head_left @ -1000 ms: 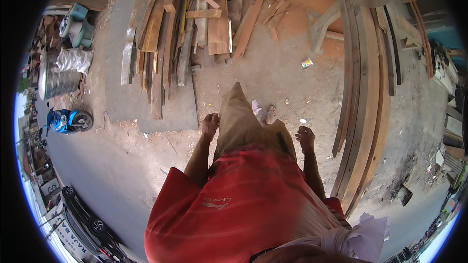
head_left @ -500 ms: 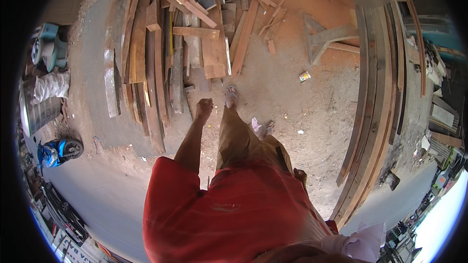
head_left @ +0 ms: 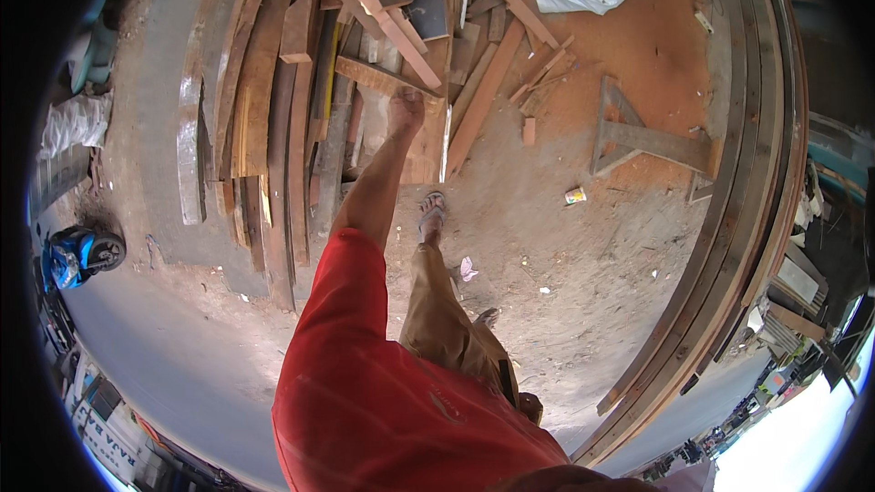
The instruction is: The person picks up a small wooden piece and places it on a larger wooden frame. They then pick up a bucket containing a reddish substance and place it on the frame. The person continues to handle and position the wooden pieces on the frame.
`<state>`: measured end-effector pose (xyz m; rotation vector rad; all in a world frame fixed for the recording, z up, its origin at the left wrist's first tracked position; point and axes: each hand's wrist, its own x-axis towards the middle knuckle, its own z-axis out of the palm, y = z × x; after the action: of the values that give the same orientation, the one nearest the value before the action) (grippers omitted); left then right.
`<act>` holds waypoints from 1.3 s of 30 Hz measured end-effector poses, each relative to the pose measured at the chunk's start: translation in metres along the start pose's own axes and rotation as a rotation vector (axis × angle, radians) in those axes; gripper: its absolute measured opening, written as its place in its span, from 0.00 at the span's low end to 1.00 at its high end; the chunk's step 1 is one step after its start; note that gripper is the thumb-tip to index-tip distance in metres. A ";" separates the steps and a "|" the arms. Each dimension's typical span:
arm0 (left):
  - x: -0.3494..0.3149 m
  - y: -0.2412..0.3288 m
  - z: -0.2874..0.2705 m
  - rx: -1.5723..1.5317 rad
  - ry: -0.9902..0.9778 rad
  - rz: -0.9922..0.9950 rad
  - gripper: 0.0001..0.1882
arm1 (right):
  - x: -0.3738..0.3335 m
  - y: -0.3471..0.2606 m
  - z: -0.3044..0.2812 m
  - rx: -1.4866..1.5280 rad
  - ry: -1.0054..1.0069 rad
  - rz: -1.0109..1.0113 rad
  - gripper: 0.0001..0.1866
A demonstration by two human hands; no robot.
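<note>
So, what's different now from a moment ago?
The left hand has reached forward from beside the leg to the short plank across the woodpile and seems to grip it; the plank now slants more. The small cup and wooden frame stayed put.

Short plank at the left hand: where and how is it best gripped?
Probably near the short plank's right end, from the near side, where the left hand is: it lies crosswise over the lumber pile, its long near edge facing the hand, while a loose reddish slat crowds its far side.
</note>
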<state>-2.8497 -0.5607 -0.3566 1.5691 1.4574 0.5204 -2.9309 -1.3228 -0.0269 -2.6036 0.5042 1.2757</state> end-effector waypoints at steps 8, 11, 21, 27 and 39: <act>0.065 -0.003 0.045 0.042 0.066 -0.391 0.42 | -0.013 -0.018 -0.023 -0.319 -0.149 -0.062 0.18; 0.075 0.020 0.046 0.262 0.060 -0.476 0.44 | -0.032 -0.040 -0.011 -0.229 -0.148 -0.094 0.20; 0.087 -0.009 0.029 -0.226 -0.172 -0.286 0.31 | -0.034 -0.068 0.001 0.245 -0.080 0.066 0.23; 0.028 0.026 -0.034 -0.880 -0.157 -0.375 0.17 | -0.024 -0.094 0.006 0.217 -0.104 -0.016 0.22; -0.017 0.117 -0.094 -1.048 0.170 -0.349 0.19 | 0.004 -0.104 0.015 0.230 -0.163 -0.106 0.24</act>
<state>-2.8631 -0.5339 -0.2086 0.4462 1.2025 1.0043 -2.8992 -1.2233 -0.0360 -2.2856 0.4478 1.2976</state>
